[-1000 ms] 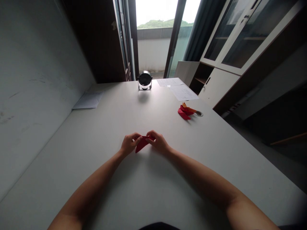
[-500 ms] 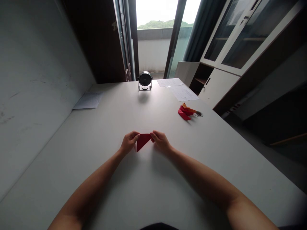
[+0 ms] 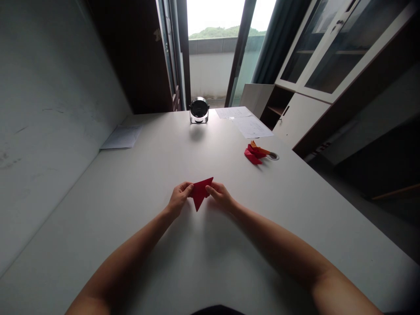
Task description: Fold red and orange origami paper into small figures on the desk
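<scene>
A folded red paper triangle (image 3: 201, 192) is held between my two hands over the white table (image 3: 183, 258), one point angled down toward me and another up to the right. My left hand (image 3: 180, 195) pinches its left corner between thumb and fingers. On the other side, my right hand (image 3: 220, 195) grips the right edge with the thumb on the near face. The fingers behind the paper are partly hidden. Farther right on the table lie folded red and orange paper pieces (image 3: 254, 154), apart from both hands.
A round black device on a metal stand (image 3: 199, 110) stands near the table's far edge. Printed sheets (image 3: 252, 127) lie at the back right, other papers (image 3: 121, 137) by the left wall. A round cable-hole ring (image 3: 273, 156) touches the folded pieces. White cabinets (image 3: 305, 116) stand beyond the right edge.
The red paper has turned in my hands, its right corner now tilted up and its lower point shifted right. My right thumb has moved onto its face. The view has shifted very slightly.
</scene>
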{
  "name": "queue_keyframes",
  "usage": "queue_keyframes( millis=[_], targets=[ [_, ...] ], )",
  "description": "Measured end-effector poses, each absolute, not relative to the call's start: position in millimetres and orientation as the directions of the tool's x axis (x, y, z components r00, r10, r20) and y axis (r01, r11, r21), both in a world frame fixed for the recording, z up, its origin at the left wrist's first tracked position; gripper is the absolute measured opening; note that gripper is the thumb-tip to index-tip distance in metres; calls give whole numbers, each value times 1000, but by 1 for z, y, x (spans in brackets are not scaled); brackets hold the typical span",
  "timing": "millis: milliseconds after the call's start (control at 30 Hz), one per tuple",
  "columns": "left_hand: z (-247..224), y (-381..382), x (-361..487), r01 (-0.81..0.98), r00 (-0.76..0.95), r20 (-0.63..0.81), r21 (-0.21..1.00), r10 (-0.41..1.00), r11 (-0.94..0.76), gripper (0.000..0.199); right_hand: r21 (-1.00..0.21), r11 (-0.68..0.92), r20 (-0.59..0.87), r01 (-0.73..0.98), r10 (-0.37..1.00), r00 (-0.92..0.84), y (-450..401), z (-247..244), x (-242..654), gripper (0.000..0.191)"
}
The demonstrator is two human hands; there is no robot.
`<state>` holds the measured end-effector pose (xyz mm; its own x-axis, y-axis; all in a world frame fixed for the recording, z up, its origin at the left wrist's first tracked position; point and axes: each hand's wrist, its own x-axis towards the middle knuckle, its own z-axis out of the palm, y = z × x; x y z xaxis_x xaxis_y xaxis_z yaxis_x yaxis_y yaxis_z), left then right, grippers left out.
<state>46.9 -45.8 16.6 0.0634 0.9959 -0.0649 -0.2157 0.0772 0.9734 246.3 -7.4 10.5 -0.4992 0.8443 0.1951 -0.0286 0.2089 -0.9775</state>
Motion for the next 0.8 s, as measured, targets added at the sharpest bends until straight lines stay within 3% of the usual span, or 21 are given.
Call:
queue_keyframes(
  millis=[267, 600, 800],
  targets=[
    [9, -43, 46, -328, 46, -111, 937, 993, 120, 38, -977, 208, 202, -49, 823, -531, -10, 14, 248, 48],
    [12, -43, 46, -257, 35, -111, 959, 993, 117, 40, -979, 201, 170, 11, 857, -487, -7, 6, 247, 44],
    [14, -42, 44, -201, 22, -105, 974, 994, 107, 37, -975, 220, 189, 27, 886, -424, -4, -3, 242, 31]
  ],
)
